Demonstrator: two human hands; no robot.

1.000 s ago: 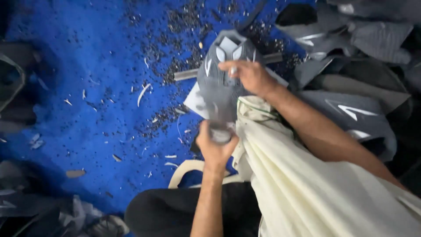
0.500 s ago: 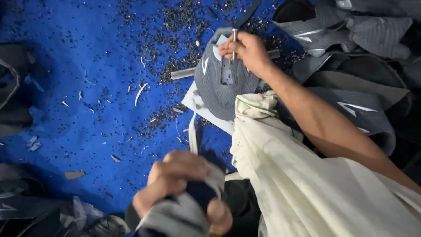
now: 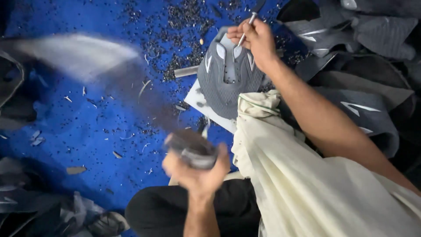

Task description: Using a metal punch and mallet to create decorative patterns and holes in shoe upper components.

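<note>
A grey shoe upper [image 3: 226, 85] with pale inserts lies flat on a white board [image 3: 202, 105] over the blue floor. My right hand [image 3: 258, 40] rests at its far end, gripping a thin metal tool [image 3: 245, 30] whose tip points down at the upper. Nearer my body, my left hand [image 3: 196, 170] is closed around the end of another grey piece [image 3: 83, 55]. That piece streaks up and to the left in heavy motion blur. A cream cloth [image 3: 307, 175] drapes over my right leg beside the board.
Stacked grey shoe uppers [image 3: 364, 109] fill the right side. More dark pieces lie at the left edge [image 3: 11, 87] and the bottom left [image 3: 52, 210]. Small dark scraps litter the blue floor [image 3: 87, 131]. A metal bar [image 3: 186, 71] sticks out from under the upper.
My left hand left the near end of the upper, pulled back toward my body with a grey piece, and now swings it leftward. My right hand moved to the upper's far end with the tool.
</note>
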